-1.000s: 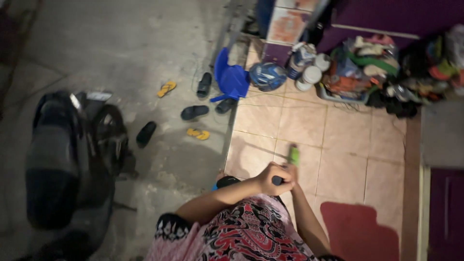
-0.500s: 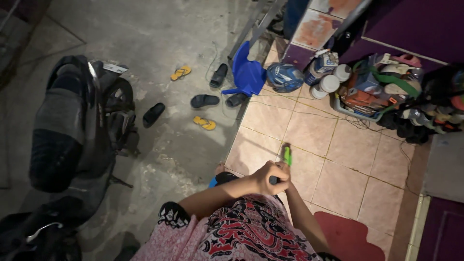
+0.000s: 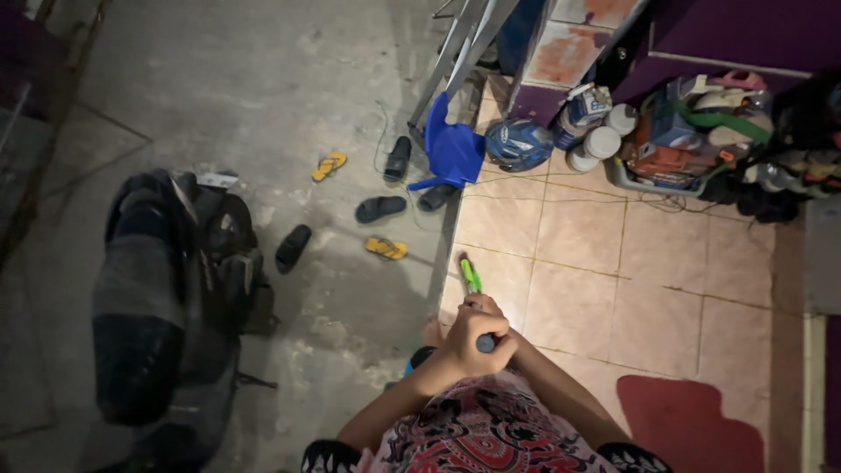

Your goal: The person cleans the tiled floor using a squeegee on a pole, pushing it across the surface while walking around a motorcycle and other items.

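Observation:
Both my hands grip the top of a long handle with a dark end cap and a green lower section [image 3: 471, 278], which reaches down to the pink tiled floor [image 3: 604, 263]. My left hand [image 3: 460, 346] wraps around the handle's top. My right hand [image 3: 499, 328] is clasped against it on the same handle, mostly hidden behind the left. The tool's head on the floor is too small and dark to make out. My patterned red, black and pink garment [image 3: 482, 434] fills the bottom of the view.
A parked motorbike [image 3: 166, 289] stands on the concrete at left. Several sandals lie scattered near a blue plastic chair [image 3: 451, 149] and a helmet [image 3: 519, 143]. A crate of clutter [image 3: 683, 140] sits against the purple wall. A red mat [image 3: 692, 425] lies at lower right.
The handle's lower end has swung left toward the tile edge, and my hands shifted slightly left and down. The camera view has moved, so the motorbike sits lower in frame.

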